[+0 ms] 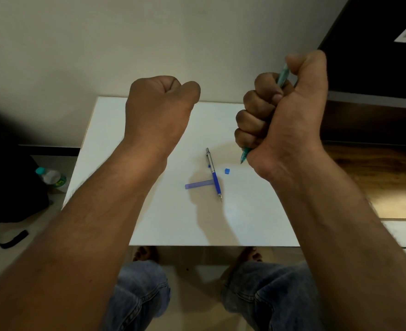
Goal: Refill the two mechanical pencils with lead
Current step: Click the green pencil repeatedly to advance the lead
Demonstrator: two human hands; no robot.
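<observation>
I am gripping the green pencil (283, 76) in my clenched right hand (283, 111), right of centre. Left hand (160, 108) is fisted; contents unclear. Blue pencil (213, 174) is lying mid-table beside the open lead case (198, 184), seemingly pending.

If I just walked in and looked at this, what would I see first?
Two raised fists fill the middle: the right hand is closed around a green pencil that pokes out above and below it, while the left hand is curled shut with nothing showing in it. Below them on the white table, a blue pencil lies across the end of a blue lead case, with a little blue cap beside it.
</observation>
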